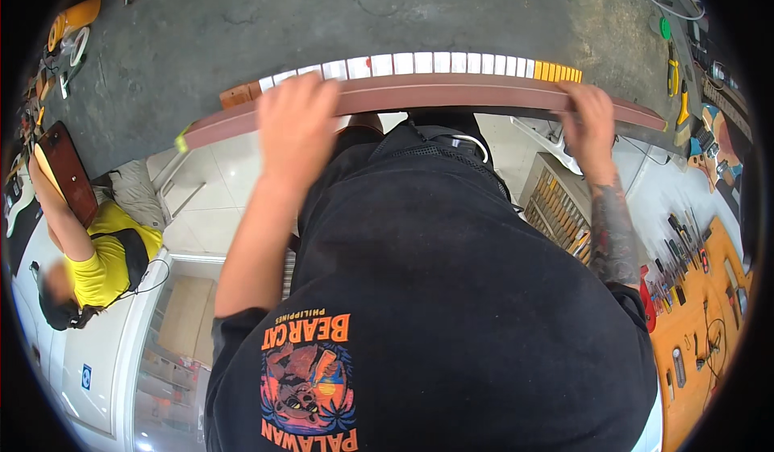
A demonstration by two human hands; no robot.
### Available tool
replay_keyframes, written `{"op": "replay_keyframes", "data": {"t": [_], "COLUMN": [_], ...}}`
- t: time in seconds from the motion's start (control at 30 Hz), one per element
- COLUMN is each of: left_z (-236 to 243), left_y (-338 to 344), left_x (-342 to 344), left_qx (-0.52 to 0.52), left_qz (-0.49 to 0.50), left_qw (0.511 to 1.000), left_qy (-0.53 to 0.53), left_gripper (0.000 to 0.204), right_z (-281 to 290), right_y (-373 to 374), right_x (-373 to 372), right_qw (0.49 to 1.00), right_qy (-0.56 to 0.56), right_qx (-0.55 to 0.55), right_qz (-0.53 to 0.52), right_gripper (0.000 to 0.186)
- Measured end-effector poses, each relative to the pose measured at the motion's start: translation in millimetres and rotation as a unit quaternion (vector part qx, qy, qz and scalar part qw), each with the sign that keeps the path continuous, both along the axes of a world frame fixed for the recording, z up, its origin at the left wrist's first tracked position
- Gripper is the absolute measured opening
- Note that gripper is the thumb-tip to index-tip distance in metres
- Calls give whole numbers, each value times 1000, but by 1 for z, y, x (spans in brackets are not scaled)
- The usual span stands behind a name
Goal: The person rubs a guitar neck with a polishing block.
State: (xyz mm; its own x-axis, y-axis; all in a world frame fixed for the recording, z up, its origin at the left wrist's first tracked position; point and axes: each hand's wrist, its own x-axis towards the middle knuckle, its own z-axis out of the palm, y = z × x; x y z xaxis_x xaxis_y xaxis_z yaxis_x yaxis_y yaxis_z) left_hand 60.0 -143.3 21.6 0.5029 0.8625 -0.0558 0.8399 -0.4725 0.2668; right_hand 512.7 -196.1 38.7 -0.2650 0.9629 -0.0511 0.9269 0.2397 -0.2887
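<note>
A long, narrow reddish-brown strip [451, 91] lies along the near edge of the dark worktable; whether it is leather or wood I cannot tell. My left hand [298, 125], slightly blurred, has its fingers bent over the strip left of its middle. Toward its right end, my right hand [590, 121] grips the strip with curled fingers. Just behind it, touching or nearly so, runs a row of white segments [423, 63] ending in yellow segments [556, 72] on the right. A small brown block [238, 95] sits at that row's left end.
The dark worktable [306, 29] stretches away ahead. Yellow-handled cutters [683, 105] lie at its right end, tape rolls [79, 47] at its left. A pegboard with tools [693, 323] is at right. Another person in a yellow shirt [121, 242] holds a brown panel [68, 174] at left.
</note>
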Motion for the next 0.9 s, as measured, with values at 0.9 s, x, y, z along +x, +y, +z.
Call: {"op": "replay_keyframes", "data": {"t": [0.9], "left_z": [8], "left_y": [-3], "left_x": [-98], "left_qx": [-14], "left_qz": [2], "left_qw": [1000], "left_qy": [17], "left_gripper": [56], "right_z": [-8], "right_y": [3], "right_x": [-96], "right_qw": [997], "right_qy": [53], "right_qx": [54], "right_qz": [17], "right_gripper": [51]}}
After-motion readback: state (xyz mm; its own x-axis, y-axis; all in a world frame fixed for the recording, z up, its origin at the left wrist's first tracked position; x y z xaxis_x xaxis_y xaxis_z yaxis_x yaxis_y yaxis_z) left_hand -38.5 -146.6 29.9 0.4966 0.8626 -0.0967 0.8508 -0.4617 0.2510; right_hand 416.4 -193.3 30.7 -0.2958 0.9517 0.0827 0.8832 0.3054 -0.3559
